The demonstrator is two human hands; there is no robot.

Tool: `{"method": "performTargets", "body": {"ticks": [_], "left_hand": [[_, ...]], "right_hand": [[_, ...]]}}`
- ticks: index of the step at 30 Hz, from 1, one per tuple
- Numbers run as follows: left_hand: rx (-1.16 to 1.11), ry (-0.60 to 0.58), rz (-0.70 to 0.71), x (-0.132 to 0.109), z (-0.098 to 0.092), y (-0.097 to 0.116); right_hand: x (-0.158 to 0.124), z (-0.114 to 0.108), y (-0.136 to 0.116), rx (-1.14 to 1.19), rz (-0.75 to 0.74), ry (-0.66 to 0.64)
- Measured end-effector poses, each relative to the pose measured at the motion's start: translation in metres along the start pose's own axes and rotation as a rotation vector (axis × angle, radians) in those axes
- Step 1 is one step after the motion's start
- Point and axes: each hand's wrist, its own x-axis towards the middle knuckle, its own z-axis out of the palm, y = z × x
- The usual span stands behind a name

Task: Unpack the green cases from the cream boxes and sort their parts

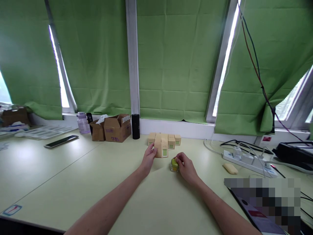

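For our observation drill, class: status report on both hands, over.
Left hand against tall tan carton, grip unclear. Right hand closed on small green jar, on the tabletop. Smaller cartons crowd just behind.

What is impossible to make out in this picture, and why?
Head view:
Labels on the tan boxes: too small to read.
Green jar: partly covered by the right hand.
Left hand: grip or mere touch on the front box, unclear.
Lower right corner: pixelated patch hides the things there.

Both arms reach forward.
Left hand (pixel 148 160) sits farther, fingers bent; right hand (pixel 187 168) sits nearer, fingers curled in.
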Motion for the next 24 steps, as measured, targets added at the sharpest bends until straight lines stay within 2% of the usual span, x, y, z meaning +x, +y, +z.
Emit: {"method": "performTargets", "body": {"ticks": [7, 13, 18, 24], "left_hand": [[-0.122, 0.030, -0.023, 0.002, -0.001, -0.001], [-0.137, -0.037, -0.010, -0.004, 0.009, 0.004], [-0.150, -0.107, -0.028, -0.011, 0.017, 0.009], [-0.116, -0.134, -0.079, -0.018, 0.023, 0.011]], "right_hand": [[-0.001, 0.001, -0.002, -0.018, -0.010, 0.010], [-0.003, -0.002, -0.027, -0.037, -0.089, 0.113], [-0.008, 0.002, -0.048, 0.125, -0.056, 0.050], [-0.007, 0.003, -0.055, 0.311, 0.009, -0.019]]}}
